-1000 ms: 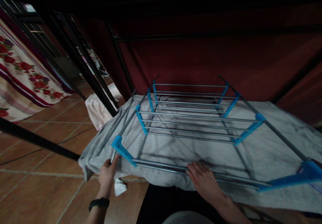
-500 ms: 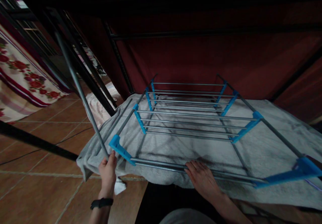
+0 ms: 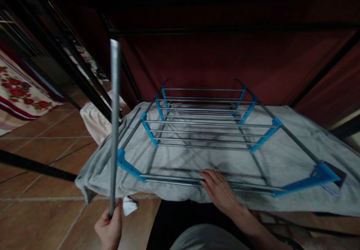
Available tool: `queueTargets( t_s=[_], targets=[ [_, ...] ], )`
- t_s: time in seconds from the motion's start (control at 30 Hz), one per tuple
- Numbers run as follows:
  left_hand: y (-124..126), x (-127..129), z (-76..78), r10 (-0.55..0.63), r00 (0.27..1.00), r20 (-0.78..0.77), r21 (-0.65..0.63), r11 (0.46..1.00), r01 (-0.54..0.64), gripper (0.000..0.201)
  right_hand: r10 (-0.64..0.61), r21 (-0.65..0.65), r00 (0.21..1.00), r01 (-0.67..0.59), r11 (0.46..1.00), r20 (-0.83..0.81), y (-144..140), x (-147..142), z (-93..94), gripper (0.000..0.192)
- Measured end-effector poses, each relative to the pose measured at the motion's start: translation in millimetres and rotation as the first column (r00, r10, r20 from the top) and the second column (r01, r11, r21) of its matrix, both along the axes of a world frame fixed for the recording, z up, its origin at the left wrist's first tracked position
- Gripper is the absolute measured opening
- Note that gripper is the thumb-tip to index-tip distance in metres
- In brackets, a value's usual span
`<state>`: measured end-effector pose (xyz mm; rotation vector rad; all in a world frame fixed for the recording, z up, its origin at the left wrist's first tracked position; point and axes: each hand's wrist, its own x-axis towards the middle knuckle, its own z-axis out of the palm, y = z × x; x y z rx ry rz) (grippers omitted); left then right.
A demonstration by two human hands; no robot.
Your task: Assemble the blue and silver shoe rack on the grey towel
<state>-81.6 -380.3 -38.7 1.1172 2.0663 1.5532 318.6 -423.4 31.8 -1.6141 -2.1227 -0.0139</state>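
The person's left hand (image 3: 109, 224) is closed around the lower end of a grey metal tube (image 3: 114, 119), which stands nearly upright. The right hand (image 3: 218, 190) lies over the front bars of a rack (image 3: 212, 123) with blue brackets (image 3: 131, 166); whether its fingers wrap fully around them cannot be told. The rack rests on a grey blanket (image 3: 309, 126), before a dark red cloth (image 3: 197, 59).

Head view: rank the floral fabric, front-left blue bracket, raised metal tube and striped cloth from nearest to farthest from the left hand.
1. Raised metal tube: gripped in the left hand.
2. Front-left blue bracket: ahead, slightly right.
3. Striped cloth: farther ahead, slightly left.
4. Floral fabric: far left.
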Motion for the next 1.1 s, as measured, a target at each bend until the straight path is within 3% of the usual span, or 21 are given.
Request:
queueTargets(
  t_s=[0.1,0.17,0.33,0.43,0.5,0.63,0.73,0.8,0.93,1.1],
  targets=[
    [-14.5,-10.6,-12.7,-0.118,0.977,-0.178,-0.013,0.993,0.117,0.032,-0.002,0.009,0.996,0.003,1.000,-0.089,1.2,-0.1,3.9,0.028],
    [-18.6,-13.9,-14.3,-0.204,0.924,-0.325,-0.052,0.979,0.198,0.030,0.008,-0.004,0.982,-0.009,1.000,-0.191,2.0,-0.2,5.8,0.029],
    [-11.2,-2.3,4.8,-0.426,0.672,-0.606,-0.177,0.895,0.408,0.024,-0.063,-0.093,0.839,0.015,0.996,-0.540,5.5,3.6,5.0,0.031],
    [-2.3,11.2,19.4,-0.533,0.488,-0.692,-0.280,0.820,0.498,0.026,-0.163,-0.193,0.657,0.026,0.981,-0.736,7.3,9.8,4.5,0.032],
    [3.0,20.8,27.9,-0.583,0.393,-0.711,-0.340,0.775,0.533,0.029,-0.232,-0.272,0.477,-0.015,0.962,-0.848,6.7,15.1,7.6,0.037],
    [11.2,43.1,44.5,-0.606,0.259,-0.753,-0.385,0.724,0.573,0.032,-0.341,-0.344,0.051,-0.127,0.930,-0.939,1.0,27.8,19.5,0.039],
    [15.1,61.7,54.6,-0.601,0.184,-0.778,-0.409,0.707,0.577,0.031,-0.381,-0.359,-0.171,-0.145,0.922,-0.909,-3.2,39.8,24.4,0.032],
    [16.7,72.5,58.5,-0.606,0.149,-0.782,-0.409,0.679,0.610,0.027,-0.394,-0.378,-0.228,-0.113,0.919,-0.890,-4.6,48.7,23.5,0.028],
    [18.4,87.2,64.5,-0.532,0.111,-0.839,-0.312,0.638,0.704,0.023,-0.407,-0.409,-0.257,-0.048,0.911,-0.877,-5.1,65.7,16.2,0.023],
    [21.9,106.3,89.1,-0.459,0.051,-0.887,-0.275,0.613,0.741,0.021,-0.422,-0.437,-0.404,-0.060,0.897,-0.812,-1.9,77.5,13.1,0.019]
  ],
)
